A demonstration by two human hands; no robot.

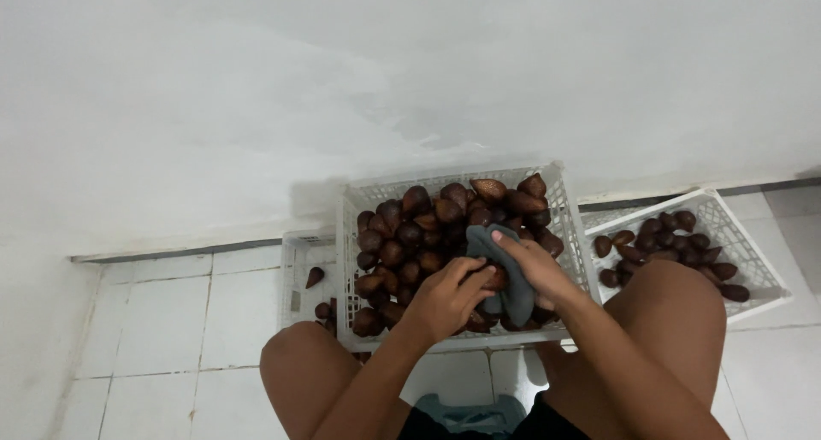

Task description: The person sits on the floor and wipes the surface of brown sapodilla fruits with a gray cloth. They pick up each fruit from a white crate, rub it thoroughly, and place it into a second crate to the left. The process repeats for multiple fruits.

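Seated person, knees apart, working over the middle white crate (pixel 560 202), which is holding a heap of brown scaly snake fruits (pixel 410 235). Left hand (pixel 446 299) is curling its fingers around one snake fruit (pixel 494 278) above the heap. Right hand (pixel 537 269) is pressing a grey cloth (pixel 513 299) against that fruit, fingers closed on the cloth. Right crate (pixel 727 226) is holding fewer fruits; left crate (pixel 299 260) a few.

A plain home floor corner; white tiles (pixel 154 320), bare white wall (pixel 342 81), white plastic crates (pixel 560 205) of brown scaly fruit (pixel 410 235).
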